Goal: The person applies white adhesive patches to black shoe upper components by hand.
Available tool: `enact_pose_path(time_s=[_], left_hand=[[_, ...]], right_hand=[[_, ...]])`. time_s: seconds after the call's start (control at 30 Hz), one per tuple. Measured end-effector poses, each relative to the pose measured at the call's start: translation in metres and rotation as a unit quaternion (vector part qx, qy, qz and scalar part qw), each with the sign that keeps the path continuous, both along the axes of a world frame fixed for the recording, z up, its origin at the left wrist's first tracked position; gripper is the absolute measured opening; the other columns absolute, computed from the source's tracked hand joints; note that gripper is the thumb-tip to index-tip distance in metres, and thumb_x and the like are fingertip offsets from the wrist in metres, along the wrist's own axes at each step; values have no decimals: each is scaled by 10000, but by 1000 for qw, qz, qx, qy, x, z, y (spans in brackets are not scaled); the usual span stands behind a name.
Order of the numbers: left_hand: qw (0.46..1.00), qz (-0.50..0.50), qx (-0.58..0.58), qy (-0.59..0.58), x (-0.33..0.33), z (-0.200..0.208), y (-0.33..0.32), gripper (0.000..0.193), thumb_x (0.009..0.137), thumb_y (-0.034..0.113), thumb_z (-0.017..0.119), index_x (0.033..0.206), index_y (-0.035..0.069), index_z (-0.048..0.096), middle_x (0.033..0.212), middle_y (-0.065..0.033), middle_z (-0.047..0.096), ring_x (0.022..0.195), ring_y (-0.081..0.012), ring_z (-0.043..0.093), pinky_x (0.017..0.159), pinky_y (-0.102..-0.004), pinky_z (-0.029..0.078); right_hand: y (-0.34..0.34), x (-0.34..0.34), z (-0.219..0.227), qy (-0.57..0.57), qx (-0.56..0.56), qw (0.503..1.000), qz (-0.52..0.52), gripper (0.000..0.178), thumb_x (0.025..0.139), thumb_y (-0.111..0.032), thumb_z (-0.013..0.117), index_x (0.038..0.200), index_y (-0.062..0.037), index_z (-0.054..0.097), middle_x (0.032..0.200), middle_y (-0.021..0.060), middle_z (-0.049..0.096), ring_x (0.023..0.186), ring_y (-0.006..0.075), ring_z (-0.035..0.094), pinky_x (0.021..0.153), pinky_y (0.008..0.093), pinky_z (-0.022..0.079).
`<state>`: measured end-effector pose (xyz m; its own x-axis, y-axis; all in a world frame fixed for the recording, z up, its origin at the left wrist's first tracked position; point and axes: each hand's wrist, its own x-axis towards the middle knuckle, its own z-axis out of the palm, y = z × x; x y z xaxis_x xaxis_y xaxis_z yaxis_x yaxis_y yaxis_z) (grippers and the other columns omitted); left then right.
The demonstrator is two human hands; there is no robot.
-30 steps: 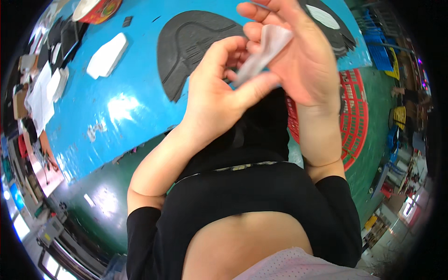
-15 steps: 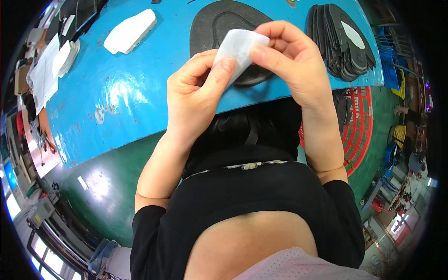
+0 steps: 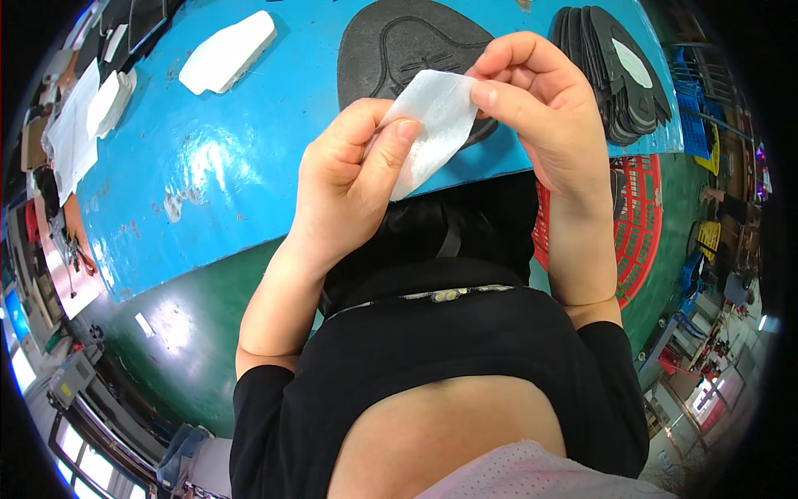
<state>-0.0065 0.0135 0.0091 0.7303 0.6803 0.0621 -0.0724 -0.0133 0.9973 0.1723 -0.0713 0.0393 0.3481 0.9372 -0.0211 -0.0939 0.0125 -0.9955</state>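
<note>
Between my hands, above the table's front edge, is a thin, white, slightly see-through sheet piece (image 3: 432, 121). My left hand (image 3: 353, 162) pinches its left edge between thumb and fingers. The thumb and fingertips of my right hand (image 3: 540, 104) grip its upper right corner. Behind the sheet lies a large black moulded pad (image 3: 391, 41) with raised curved lines, partly hidden by the sheet and my hands.
The blue table (image 3: 241, 166) carries a stack of white cut pieces (image 3: 229, 51), another white stack (image 3: 110, 104), and several layered black pieces (image 3: 607, 71) with a white oval on top. A red plastic basket (image 3: 640, 224) stands below, right of my arm.
The white sheet is turned and spread wider, its lower end now hanging nearer me. My right hand has shifted right to the corner; my left hand has dropped slightly.
</note>
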Motion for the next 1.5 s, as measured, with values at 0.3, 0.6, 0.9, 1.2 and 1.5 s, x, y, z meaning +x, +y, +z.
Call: enact_pose_path(time_s=[0.3,0.6,0.9,1.2,1.5], left_hand=[[953,73,292,-17,15,9,-7,340,674,60,750,988,18,625,909,-103,638,775,-220,607,661,-289,494],[951,79,292,-53,24,-3,-10,251,724,11,689,972,17,653,912,-111,647,797,-222,637,673,-280,517],[977,63,193,-67,28,-5,-11,192,785,12,640,975,10,661,899,-121,657,792,-195,640,677,-268,510],[988,38,-127,-76,22,-6,-10,174,893,86,556,976,-25,661,861,-69,663,787,-116,613,685,-230,482],[993,53,-63,-81,22,5,-17,104,838,57,640,903,-23,627,831,-40,624,759,-76,567,681,-217,468]], right_hand=[[-1,-34,-4,39,70,987,-136,281,762,53,656,939,-35,456,811,45,598,720,71,570,632,185,469],[-9,-36,-13,148,86,982,-85,269,804,14,658,970,-28,450,877,90,616,809,115,603,701,223,494],[-13,-36,-17,49,87,990,-101,221,848,-1,612,973,-17,430,877,76,604,812,106,595,720,206,485],[-15,-37,-27,60,138,984,-91,230,862,16,581,1005,-24,406,906,77,589,829,96,576,743,213,479],[-17,-33,-24,82,132,985,-73,248,844,44,575,1037,-14,430,896,69,579,833,102,567,758,225,468]])
